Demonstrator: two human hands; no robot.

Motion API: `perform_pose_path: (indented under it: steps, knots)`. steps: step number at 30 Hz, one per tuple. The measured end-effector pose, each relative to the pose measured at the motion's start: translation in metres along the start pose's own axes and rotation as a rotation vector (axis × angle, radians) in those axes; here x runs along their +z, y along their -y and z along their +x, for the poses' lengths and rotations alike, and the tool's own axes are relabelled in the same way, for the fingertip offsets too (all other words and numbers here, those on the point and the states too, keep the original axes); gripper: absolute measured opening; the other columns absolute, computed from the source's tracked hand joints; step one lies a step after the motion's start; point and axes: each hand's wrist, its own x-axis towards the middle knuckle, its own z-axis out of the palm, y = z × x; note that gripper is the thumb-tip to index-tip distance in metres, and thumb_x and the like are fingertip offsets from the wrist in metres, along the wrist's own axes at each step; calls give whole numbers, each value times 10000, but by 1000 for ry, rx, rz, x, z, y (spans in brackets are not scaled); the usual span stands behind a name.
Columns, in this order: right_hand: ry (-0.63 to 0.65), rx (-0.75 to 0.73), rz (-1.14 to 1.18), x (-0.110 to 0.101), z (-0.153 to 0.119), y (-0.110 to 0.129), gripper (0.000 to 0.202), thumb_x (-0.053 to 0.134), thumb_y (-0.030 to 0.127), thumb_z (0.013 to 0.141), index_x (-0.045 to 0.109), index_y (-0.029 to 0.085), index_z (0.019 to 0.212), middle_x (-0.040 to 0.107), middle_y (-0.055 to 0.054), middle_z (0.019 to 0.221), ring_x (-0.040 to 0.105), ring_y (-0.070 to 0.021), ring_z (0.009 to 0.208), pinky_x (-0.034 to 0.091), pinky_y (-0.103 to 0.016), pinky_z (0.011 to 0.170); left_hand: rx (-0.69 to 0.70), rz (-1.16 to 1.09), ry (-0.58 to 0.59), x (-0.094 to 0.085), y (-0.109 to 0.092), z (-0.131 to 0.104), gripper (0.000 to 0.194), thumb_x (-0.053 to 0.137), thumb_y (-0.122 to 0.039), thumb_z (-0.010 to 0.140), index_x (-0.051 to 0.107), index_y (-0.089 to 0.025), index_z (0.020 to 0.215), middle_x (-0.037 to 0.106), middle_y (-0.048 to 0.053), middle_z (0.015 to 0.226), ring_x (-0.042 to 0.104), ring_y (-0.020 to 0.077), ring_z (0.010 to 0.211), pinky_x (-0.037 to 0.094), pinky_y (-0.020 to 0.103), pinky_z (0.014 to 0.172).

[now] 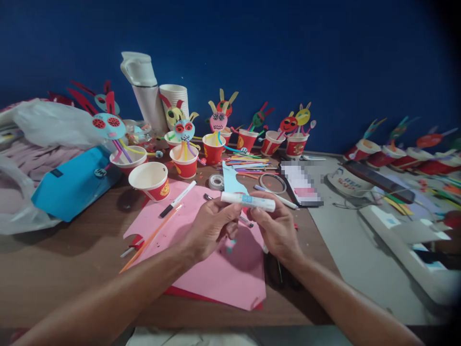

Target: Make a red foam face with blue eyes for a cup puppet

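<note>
A white glue stick (248, 201) with a blue label lies level in the air over pink paper (216, 276). My left hand (219, 223) grips its left part, and my right hand (277, 223) has its fingers closed on the right part. Under the hands, a pen partly shows on the paper. To the left, a white marker with a black cap (177, 199) rests there, beside an orange stick (151, 237). Just behind the hands are a light blue paper scrap (234, 179) and a roll of tape (216, 182).
An undecorated paper cup (148, 180) stands at left. Several red cups with paper-faced figures, such as one blue-faced figure (185, 129), line the back. Colored pipe cleaners (248, 163), a phone (301, 182), a blue bag (74, 185) and a white thermos (146, 91) surround the work area.
</note>
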Motion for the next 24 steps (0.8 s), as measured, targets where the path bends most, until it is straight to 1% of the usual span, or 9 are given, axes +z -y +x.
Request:
perform_pose_path:
  steps: [3,4,5,6,8,11,16,21,24]
  knots:
    - [-84,-73,19,-9,4,11,217,603,387,777,556,236,926,524,7,735,509,-125,622,451,-283,623,-56,263,-6,-9,-6,-10,248,646,-273,746,597,-159,960,475,-67,535,375,52,379,314,190,390]
    - [-101,-99,24,-13,6,15,189,564,397,802,546,239,905,491,14,688,496,-124,596,444,-278,596,-64,480,-13,-15,-9,-14,291,613,-257,771,597,-178,1050,519,-48,556,421,74,410,328,200,406]
    - [-111,-123,11,-16,7,19,178,527,409,822,532,242,881,476,14,670,492,-126,584,438,-277,575,-23,721,-7,-22,-14,-17,273,589,-237,787,619,-186,1054,585,-11,624,479,96,473,356,212,441]
    - [-113,-147,-19,-19,8,21,181,502,420,832,519,242,857,482,8,675,494,-129,579,435,-276,560,96,941,-4,-28,-18,-20,205,583,-212,787,660,-183,974,629,24,713,533,119,570,399,230,516]
    - [-85,-180,-118,-24,9,25,189,486,423,836,504,236,819,527,-11,723,512,-137,593,438,-280,552,312,1263,131,-41,-24,-24,190,507,-169,826,677,-189,907,656,53,830,576,165,747,433,271,673]
    - [49,-190,-362,-26,6,27,126,502,348,830,527,225,819,565,-12,730,525,-139,595,438,-278,551,466,1558,356,-54,-23,-24,274,416,-96,842,665,-177,925,640,80,875,555,196,846,416,295,734]
    - [375,-297,-820,-29,5,24,48,562,251,775,565,210,799,561,21,640,483,-110,535,384,-244,519,575,1760,495,-64,-5,-20,230,414,-76,841,631,-149,818,584,83,820,496,186,765,391,301,676]
    - [461,-428,-881,-30,5,17,102,562,234,755,559,193,848,602,8,723,528,-117,575,406,-238,533,661,1814,523,-69,3,-16,182,471,-43,803,599,-164,753,553,48,779,480,175,756,395,300,675]
    - [499,-450,-930,-28,3,15,120,556,206,748,555,185,865,613,4,740,544,-116,575,413,-233,527,696,1832,516,-70,5,-15,177,489,-45,798,593,-171,731,542,39,770,473,174,754,391,301,662]
